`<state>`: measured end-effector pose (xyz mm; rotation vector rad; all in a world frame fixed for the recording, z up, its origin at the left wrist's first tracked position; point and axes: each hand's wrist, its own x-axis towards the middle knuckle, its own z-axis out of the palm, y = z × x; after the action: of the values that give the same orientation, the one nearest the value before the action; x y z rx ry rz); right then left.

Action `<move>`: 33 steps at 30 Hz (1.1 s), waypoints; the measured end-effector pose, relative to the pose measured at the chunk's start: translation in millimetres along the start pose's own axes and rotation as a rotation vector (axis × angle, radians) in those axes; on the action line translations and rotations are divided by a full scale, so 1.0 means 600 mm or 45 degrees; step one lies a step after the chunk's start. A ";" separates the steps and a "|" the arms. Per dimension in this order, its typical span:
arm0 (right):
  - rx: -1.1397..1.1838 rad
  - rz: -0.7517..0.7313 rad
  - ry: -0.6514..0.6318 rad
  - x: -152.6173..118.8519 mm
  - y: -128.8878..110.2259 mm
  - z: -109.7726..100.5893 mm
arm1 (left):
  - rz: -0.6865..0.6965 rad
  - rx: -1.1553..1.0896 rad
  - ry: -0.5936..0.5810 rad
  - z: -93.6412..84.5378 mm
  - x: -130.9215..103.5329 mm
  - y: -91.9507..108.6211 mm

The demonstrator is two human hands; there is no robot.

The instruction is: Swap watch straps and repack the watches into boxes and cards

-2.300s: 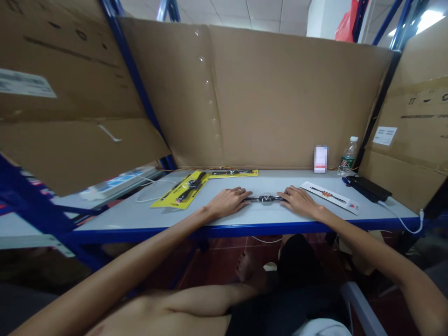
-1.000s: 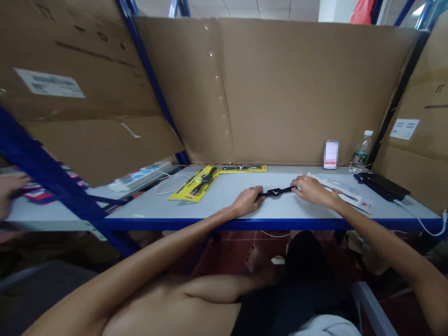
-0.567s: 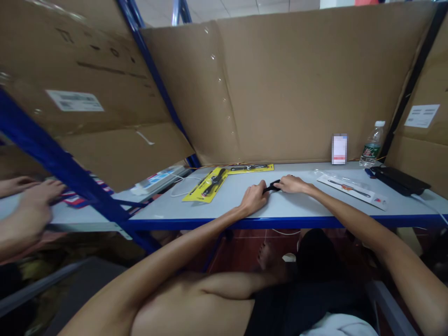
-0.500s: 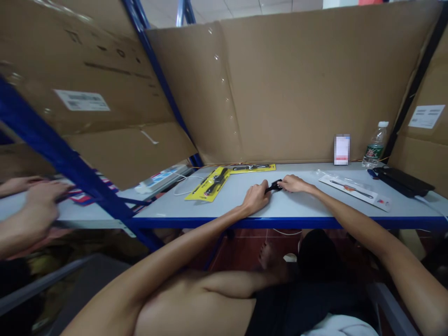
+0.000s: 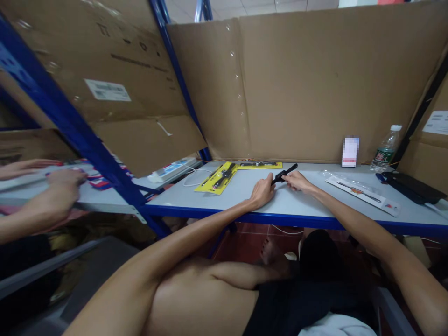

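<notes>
A slim black strap-like object (image 5: 280,176), thicker near its middle, is held over the front half of the table, slanting up to the right. My left hand (image 5: 262,191) is closed around its lower end, which the fingers hide. My right hand (image 5: 297,181) pinches at its middle from the right side. The far tip sticks out past the right fingertips. To the left lies a yellow packaging card (image 5: 217,179) with dark items on it, and a second yellow card (image 5: 261,164) is behind. A white card (image 5: 364,195) showing a dark strap shape lies to the right.
A bottle (image 5: 384,151), a phone (image 5: 350,152) and a black case (image 5: 413,186) stand or lie at the back right. A power strip (image 5: 173,169) sits by the blue post (image 5: 80,126). At far left, another person's hands (image 5: 63,186) work. Cardboard (image 5: 308,88) walls the back.
The view has shifted, moving the scene slightly right. The black object now shows more of its length, its far end pointing up beyond my right fingers. Both hands still hold it.
</notes>
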<state>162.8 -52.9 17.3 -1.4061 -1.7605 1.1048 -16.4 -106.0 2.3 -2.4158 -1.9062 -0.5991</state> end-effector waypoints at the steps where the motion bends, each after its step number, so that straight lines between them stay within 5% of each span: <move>1: 0.043 0.021 -0.007 0.000 -0.001 0.001 | 0.007 -0.004 0.005 0.001 0.002 0.000; 10: 0.430 -0.026 0.056 -0.002 -0.006 0.005 | -0.084 -0.086 0.175 0.011 0.020 0.007; 23: 0.746 0.319 -0.210 -0.022 -0.026 -0.019 | 0.014 0.076 -0.070 0.013 0.010 0.028; 33: 0.724 0.310 -0.210 -0.010 -0.008 -0.004 | -0.109 0.076 -0.072 0.014 0.020 0.040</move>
<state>164.2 -58.7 23.2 -1.2088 -1.2425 1.7282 10.7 -98.9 3.5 -2.3505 -2.0270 -0.4742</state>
